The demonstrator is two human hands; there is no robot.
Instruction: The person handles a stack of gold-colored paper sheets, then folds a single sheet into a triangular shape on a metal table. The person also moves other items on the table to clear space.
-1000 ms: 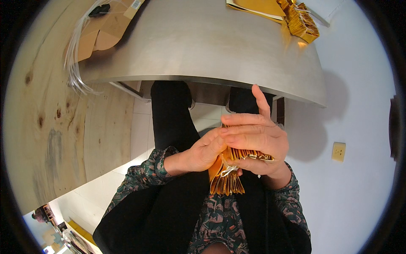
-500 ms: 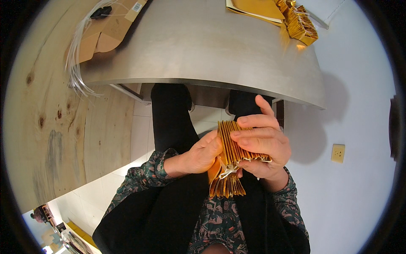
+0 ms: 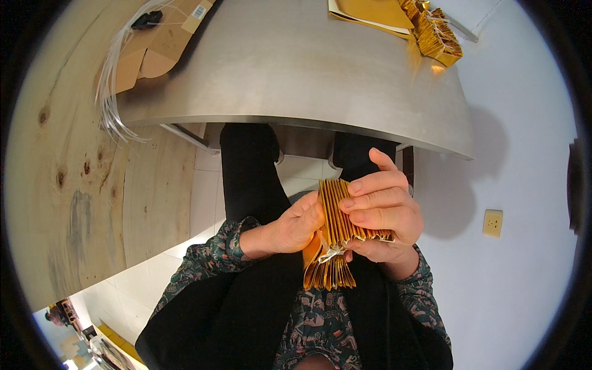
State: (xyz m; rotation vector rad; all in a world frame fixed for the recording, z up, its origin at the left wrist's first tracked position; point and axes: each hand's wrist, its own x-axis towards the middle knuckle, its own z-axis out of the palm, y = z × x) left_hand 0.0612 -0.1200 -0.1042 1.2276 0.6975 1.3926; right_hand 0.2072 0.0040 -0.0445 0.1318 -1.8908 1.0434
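A bundle of pleated gold paper (image 3: pixel 336 213) is held above my lap, its folds packed close together. White string (image 3: pixel 333 253) ties it near its lower end, and below the tie the pleats fan out. My left hand (image 3: pixel 296 225) grips the bundle's left side, thumb pressed along the edge. Around the right side curls my right hand (image 3: pixel 385 213), with several fingers laid across the pleat edges and the thumb underneath. Its little or outer finger sticks up, away from the paper. The hands hide part of the bundle's sides.
Ahead is a metal table (image 3: pixel 277 68). On its far right lie gold sheets (image 3: pixel 376 13) and more tied pleated gold bundles (image 3: pixel 438 37). White strings (image 3: pixel 110 92) hang over brown cardboard (image 3: pixel 154 52) at the left. A wooden board surface (image 3: pixel 92 160) stands left; a wall with a socket (image 3: pixel 493 223) right.
My right hand has shifted slightly down, its fingers sliding a little to the right over the pleats. My left hand stays nearly still on the bundle.
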